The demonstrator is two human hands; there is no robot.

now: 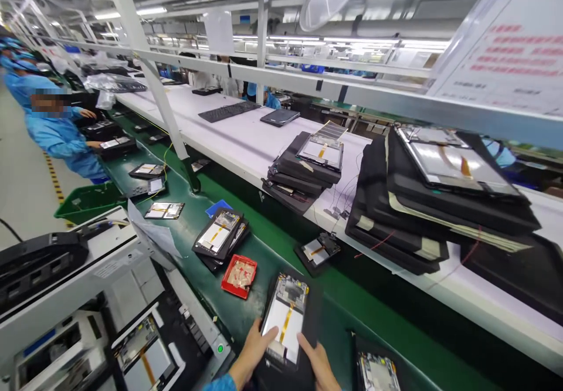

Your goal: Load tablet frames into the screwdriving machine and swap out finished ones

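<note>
An opened tablet [288,315] with a silver battery, an orange ribbon strip and a circuit board at its far end lies on a black foam pad [312,309] at the lower middle. My left hand [255,347] grips the pad's left side, its thumb over the battery's edge. On the right side my right hand [317,361] holds the same pad and tablet, thumb by the battery. Just beyond, on the green bench, is a red tray [240,276] of small pieces. Another opened tablet [217,233] sits on a stack behind that tray.
A machine [176,309] holding an opened tablet stands at the left. Black pads with tablets are stacked on the white shelf [237,139] at the right. One more tablet [378,373] lies at lower right. A person in blue [61,127] works farther left near a green bin [88,200].
</note>
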